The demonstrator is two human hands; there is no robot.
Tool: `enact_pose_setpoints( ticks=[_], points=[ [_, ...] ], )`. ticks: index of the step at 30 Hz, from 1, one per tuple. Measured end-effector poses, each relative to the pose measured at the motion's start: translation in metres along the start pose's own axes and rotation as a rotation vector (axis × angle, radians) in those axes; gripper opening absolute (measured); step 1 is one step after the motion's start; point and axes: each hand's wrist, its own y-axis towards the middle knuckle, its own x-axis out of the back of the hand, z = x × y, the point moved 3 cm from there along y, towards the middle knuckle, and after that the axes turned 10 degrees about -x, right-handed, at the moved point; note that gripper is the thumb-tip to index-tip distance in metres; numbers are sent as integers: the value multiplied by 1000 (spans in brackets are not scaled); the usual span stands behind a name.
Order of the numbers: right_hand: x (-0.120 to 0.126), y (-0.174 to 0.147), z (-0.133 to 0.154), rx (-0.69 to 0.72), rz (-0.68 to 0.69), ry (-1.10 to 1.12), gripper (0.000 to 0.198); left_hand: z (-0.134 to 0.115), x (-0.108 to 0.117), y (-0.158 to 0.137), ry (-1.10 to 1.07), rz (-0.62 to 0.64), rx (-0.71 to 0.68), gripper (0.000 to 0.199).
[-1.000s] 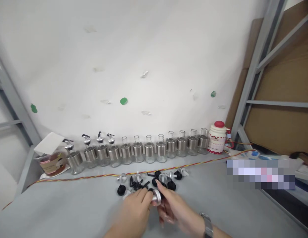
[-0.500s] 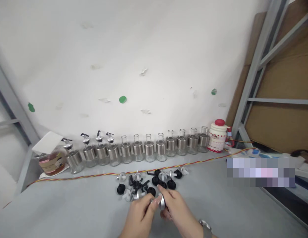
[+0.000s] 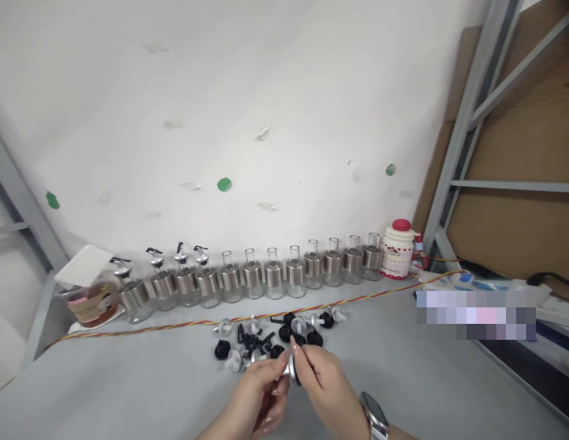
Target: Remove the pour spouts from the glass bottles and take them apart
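Observation:
My left hand [image 3: 260, 391] and my right hand [image 3: 324, 377] meet at the front of the table. Between them they pinch a silver and black bottle pourer cap [image 3: 291, 370], partly hidden by my fingers. Just beyond my fingertips lies a loose group of parts: black stoppers [image 3: 222, 349], silver caps with pale stems [image 3: 233, 360] and small black lever pieces [image 3: 250, 339]. Behind them stands a row of glass bottles with steel sleeves [image 3: 274, 275]. Several at the left end carry pourer tops [image 3: 200, 253]; the others have open necks.
A red and yellow twisted wire [image 3: 183, 324] runs across the grey table [image 3: 142, 385]. At the row's left stands a brown-labelled container [image 3: 94, 302], at its right a cream jar with a red lid [image 3: 397, 250]. Metal shelf posts [image 3: 465, 134] rise at the right.
My left hand has turned and its fingers have shifted on the pourer cap, now showing more of their undersides. My right hand has rolled slightly, bringing the watch face into view.

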Motion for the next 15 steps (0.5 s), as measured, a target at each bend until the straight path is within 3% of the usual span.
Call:
enact_pose_setpoints(
  ticks=[3, 5, 7, 9, 12, 15],
  points=[
    [2, 3, 1, -31, 51, 26, 38, -1, 6, -4, 300, -120, -137, 41],
    [-2, 7, -3, -210, 147, 164, 37, -9, 9, -9, 729, -171, -385, 35],
    [-11, 9, -11, -429, 281, 297, 43, -16, 8, -15, 1204, -134, -655, 26],
    [-20, 8, -19, -618, 413, 370, 53, -20, 6, -19, 1568, -94, -823, 18],
    [-25, 5, -24, -765, 508, 496, 54, -23, 3, -21, 1832, -77, -913, 19],
    [-24, 2, -20, -805, 506, 621, 48, -24, -1, -21, 1850, -72, -977, 20]
  ],
)
